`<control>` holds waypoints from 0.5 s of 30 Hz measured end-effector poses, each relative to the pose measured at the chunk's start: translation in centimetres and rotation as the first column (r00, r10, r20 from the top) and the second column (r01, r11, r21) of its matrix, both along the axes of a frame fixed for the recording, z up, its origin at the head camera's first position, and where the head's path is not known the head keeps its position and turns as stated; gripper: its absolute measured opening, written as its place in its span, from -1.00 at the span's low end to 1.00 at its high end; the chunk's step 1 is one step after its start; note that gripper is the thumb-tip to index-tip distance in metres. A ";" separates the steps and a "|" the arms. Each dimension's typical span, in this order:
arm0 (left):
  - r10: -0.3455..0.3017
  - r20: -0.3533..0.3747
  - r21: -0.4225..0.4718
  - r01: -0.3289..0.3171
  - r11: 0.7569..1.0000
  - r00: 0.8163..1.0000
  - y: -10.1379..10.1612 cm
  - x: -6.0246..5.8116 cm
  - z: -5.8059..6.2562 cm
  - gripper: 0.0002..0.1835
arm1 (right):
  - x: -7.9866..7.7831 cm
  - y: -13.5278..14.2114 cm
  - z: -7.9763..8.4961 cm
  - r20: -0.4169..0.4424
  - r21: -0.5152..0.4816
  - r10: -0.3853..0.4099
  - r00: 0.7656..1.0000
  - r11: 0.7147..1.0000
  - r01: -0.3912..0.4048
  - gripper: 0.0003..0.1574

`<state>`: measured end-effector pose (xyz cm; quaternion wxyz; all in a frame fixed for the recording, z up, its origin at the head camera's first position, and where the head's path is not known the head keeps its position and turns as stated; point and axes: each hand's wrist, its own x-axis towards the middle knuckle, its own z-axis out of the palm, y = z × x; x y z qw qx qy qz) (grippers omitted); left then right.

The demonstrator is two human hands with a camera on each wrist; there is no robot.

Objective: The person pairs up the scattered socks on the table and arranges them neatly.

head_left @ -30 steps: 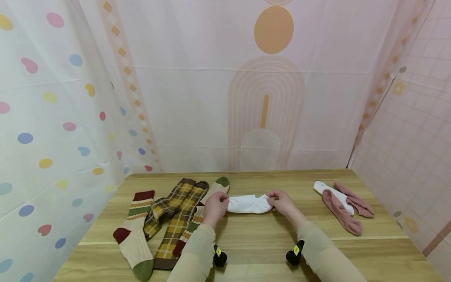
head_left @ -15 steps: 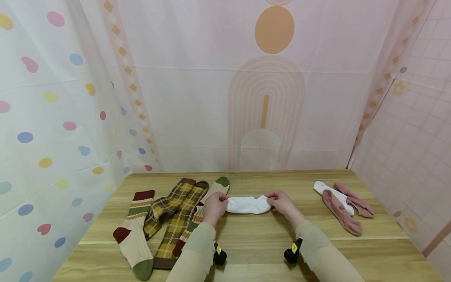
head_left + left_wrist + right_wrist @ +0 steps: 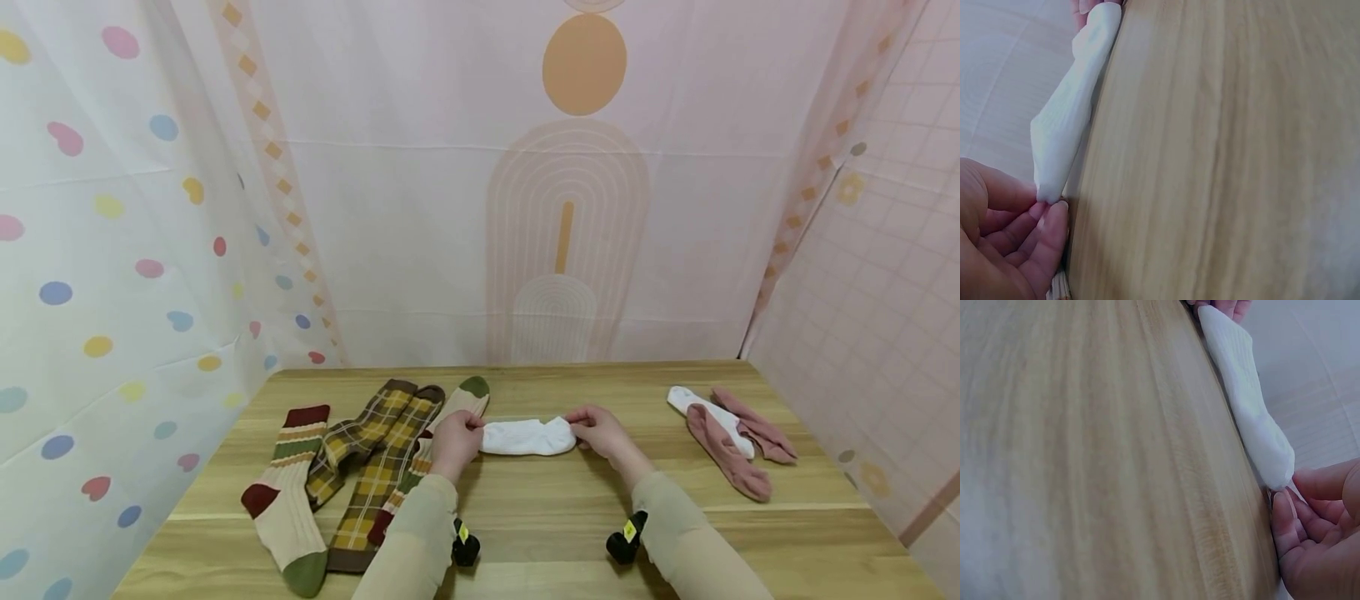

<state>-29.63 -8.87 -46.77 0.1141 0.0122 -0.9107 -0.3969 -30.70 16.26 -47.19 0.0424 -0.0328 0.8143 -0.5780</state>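
Observation:
A short white sock (image 3: 525,437) stretches sideways between my two hands, near the middle of the table. My left hand (image 3: 458,442) pinches its left end between thumb and fingers; the left wrist view shows that grip on the sock (image 3: 1063,119) closely. At the other end, my right hand (image 3: 603,435) pinches the sock's right tip, also plain in the right wrist view, where the sock (image 3: 1247,400) runs up toward the far hand. Just left of my left hand lies a cream sock with a green toe (image 3: 474,388), partly hidden by that hand and forearm.
On the left of the wooden table (image 3: 540,533) lie a striped cream sock (image 3: 288,500) and plaid yellow-brown socks (image 3: 386,467). Toward the right, another white sock (image 3: 678,397) lies between two pink socks (image 3: 727,454). Patterned curtains (image 3: 405,208) hang behind the table and along both sides.
Both hands keep their pinch on the white sock, which has shifted very slightly to the left. The socks lying on the table have not moved.

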 end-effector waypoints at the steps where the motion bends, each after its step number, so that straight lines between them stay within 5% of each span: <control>1: 0.000 -0.001 -0.003 0.000 1.000 1.000 0.0 0.1 0.0 -0.93 | 0.0 0.0 0.0 0.003 -0.003 -0.004 1.000 1.000 0.004 -0.79; 15: -0.009 -0.003 -0.017 0.009 1.000 1.000 -0.1 0.8 1.1 -0.90 | 0.2 0.3 -0.2 0.032 -0.010 0.003 0.999 1.000 -0.003 -0.74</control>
